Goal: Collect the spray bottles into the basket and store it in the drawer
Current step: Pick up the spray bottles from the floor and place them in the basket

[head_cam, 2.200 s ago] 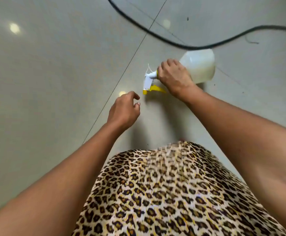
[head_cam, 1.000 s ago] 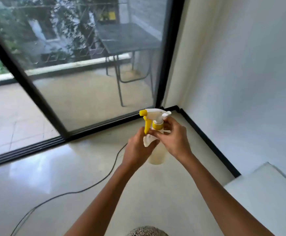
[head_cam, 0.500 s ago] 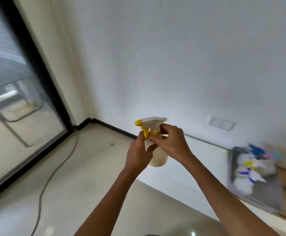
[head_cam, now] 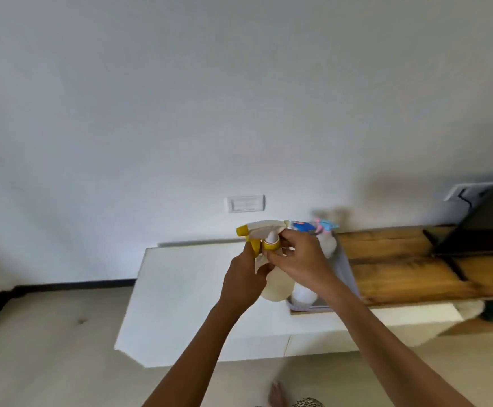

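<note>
Head-worn view, forward-down, close over forearms.

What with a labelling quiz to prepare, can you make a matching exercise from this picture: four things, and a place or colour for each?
Things:
1. yellow-trigger bottle
2. blue spray head
3. wall plate
4. wooden top

Place or colour:
A. brown, right of the grey basket
B. gripped by the left hand and the right hand
C. white, on the wall
D. sticking up behind the right hand

Pairs: 1-B, 2-D, 3-C, 4-A.
</note>
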`<state>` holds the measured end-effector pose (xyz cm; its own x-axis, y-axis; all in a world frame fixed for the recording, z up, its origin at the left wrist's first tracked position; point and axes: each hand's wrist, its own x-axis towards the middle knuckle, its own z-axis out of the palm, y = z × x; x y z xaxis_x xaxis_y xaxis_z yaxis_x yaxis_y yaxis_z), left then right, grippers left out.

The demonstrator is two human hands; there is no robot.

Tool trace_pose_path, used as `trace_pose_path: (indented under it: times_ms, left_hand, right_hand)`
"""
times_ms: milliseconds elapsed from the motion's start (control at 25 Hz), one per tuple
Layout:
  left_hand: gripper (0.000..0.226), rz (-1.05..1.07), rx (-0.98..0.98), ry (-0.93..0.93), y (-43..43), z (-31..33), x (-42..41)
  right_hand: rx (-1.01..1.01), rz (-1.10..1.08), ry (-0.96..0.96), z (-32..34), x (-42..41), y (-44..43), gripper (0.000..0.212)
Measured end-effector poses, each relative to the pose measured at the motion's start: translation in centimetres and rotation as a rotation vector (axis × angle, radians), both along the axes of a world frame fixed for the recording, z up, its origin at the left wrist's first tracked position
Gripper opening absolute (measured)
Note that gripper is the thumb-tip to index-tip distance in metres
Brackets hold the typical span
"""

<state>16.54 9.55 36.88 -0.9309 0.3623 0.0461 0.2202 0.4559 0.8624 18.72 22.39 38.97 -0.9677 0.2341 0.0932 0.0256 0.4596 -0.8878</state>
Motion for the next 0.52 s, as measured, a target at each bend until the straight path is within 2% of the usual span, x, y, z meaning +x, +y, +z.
trace_pose_path:
  times_ms: [280, 520]
  left_hand:
    - [0.031, -0.113, -0.075, -0.128, 14.2, -4.2, -8.1]
    - [0.024, -0.116, -0.209, -0.164, 19.4, -7.9, -11.6]
  right_hand:
    - [-0.099, -0.208, -0.099, -4.6, -5.0, 14.5, 0.032]
    - [-0.231, -0.441, -0.173, -10.9, -8.3, 22.5, 0.032]
